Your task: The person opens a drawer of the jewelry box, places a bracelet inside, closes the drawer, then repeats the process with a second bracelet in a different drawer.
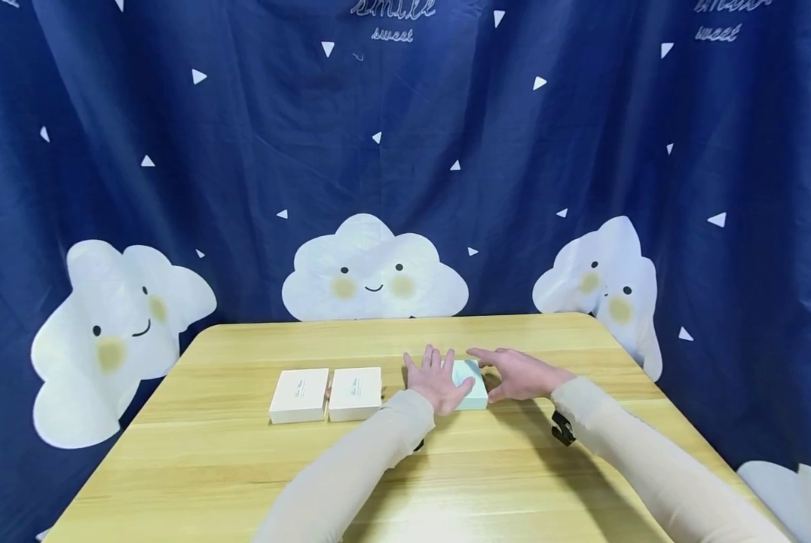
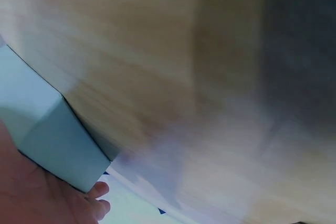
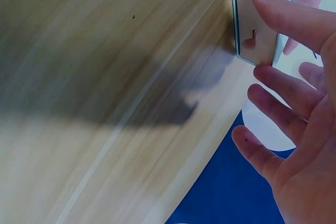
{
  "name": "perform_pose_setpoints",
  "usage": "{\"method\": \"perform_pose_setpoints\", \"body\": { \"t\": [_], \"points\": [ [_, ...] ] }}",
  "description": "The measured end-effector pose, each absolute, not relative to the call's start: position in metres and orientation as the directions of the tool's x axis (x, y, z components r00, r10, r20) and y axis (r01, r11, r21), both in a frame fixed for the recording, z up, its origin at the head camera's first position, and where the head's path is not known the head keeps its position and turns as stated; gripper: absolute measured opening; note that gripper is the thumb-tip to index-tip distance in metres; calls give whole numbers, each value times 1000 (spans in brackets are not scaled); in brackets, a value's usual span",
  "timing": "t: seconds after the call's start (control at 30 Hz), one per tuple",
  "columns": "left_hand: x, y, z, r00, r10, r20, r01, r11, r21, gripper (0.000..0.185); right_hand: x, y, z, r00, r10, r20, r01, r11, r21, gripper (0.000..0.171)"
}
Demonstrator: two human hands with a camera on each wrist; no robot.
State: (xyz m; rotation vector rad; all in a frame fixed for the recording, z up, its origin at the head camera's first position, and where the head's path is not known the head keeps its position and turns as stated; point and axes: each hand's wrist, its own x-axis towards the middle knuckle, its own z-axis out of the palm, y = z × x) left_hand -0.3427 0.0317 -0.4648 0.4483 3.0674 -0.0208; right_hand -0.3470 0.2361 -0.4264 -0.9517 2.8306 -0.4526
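Note:
A small pale mint box lies on the wooden table, between my two hands. My left hand is at its left side with straight, spread fingers and partly covers it; in the left wrist view that hand lies against the box. At the box's right end is my right hand, fingers apart. The right wrist view shows a beige end face with a small tab or notch. My right thumb overlaps this face; whether it touches cannot be told.
Two white boxes with small dark lettering lie side by side to the left of my left hand. The wooden table ends at the back against a dark blue curtain printed with clouds and triangles.

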Motion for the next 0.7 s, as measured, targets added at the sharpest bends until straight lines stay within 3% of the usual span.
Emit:
{"method": "perform_pose_setpoints", "body": {
  "t": [0.7],
  "points": [
    [-357, 32, -465, -940, 342, 15, 342, 940, 1, 91, -343, 242, -416, -809, -588, 13, -575, 786, -227, 87]
  ]
}}
